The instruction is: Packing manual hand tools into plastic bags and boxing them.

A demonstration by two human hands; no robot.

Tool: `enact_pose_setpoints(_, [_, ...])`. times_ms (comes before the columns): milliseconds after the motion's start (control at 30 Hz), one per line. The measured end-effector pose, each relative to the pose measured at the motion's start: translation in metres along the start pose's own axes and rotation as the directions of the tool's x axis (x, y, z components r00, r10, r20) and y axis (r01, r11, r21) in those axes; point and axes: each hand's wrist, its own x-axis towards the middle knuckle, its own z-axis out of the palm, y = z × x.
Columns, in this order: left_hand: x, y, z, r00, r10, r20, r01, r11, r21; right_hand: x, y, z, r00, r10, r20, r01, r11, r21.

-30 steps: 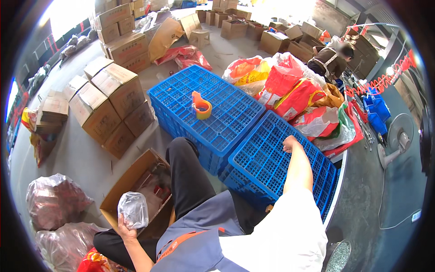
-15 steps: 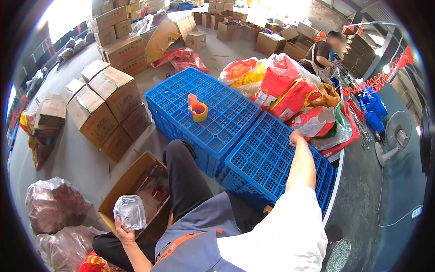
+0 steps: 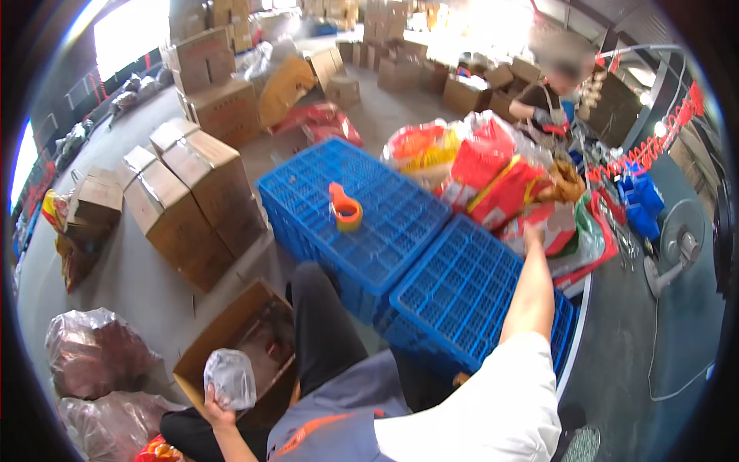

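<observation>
My left hand (image 3: 221, 410) is closed on a clear plastic bag (image 3: 234, 377) with something greyish inside that I cannot make out. It holds the bag over the near edge of an open cardboard box (image 3: 202, 339), where reddish packages lie. My right arm stretches forward past the blue crates. At its end my right hand (image 3: 533, 233) is at a red and white plastic sack (image 3: 553, 221); blur hides its fingers, so I cannot tell whether it grips anything.
Two blue plastic crates (image 3: 323, 165) stand upside down ahead, an orange tape dispenser (image 3: 348, 214) on one. Taped cartons (image 3: 192, 177) are to the left, clear bags (image 3: 96, 350) at lower left. A person (image 3: 550, 100) works at the far right; a fan (image 3: 681, 239) stands on the bench.
My right hand has moved forward from the blue crate's far edge to the red and white sack. My left hand still holds the clear bag. The view has shifted slightly.
</observation>
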Motion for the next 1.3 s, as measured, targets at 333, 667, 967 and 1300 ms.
enact_pose_setpoints(333, [-0.008,0.003,0.036,1.000,-0.014,-0.023,0.014,1.000,-0.005,0.055,-0.095,-0.043,0.788,0.514,0.339,-0.616,0.637,0.464])
enact_pose_setpoints(667, [-0.035,0.021,0.054,0.993,0.083,0.078,-0.087,0.995,0.045,0.092,-0.120,0.005,0.460,0.774,0.435,-0.659,-0.030,0.751])
enact_pose_setpoints(967, [-0.029,0.019,-0.015,0.979,0.014,-0.202,0.014,0.991,0.134,0.154,-0.081,0.018,0.397,0.796,0.457,-0.556,-0.188,0.810])
enact_pose_setpoints(1300, [0.006,0.034,0.103,0.970,0.138,0.201,-0.201,0.919,0.338,0.021,-0.124,-0.098,0.936,0.353,0.005,-0.251,0.654,0.714])
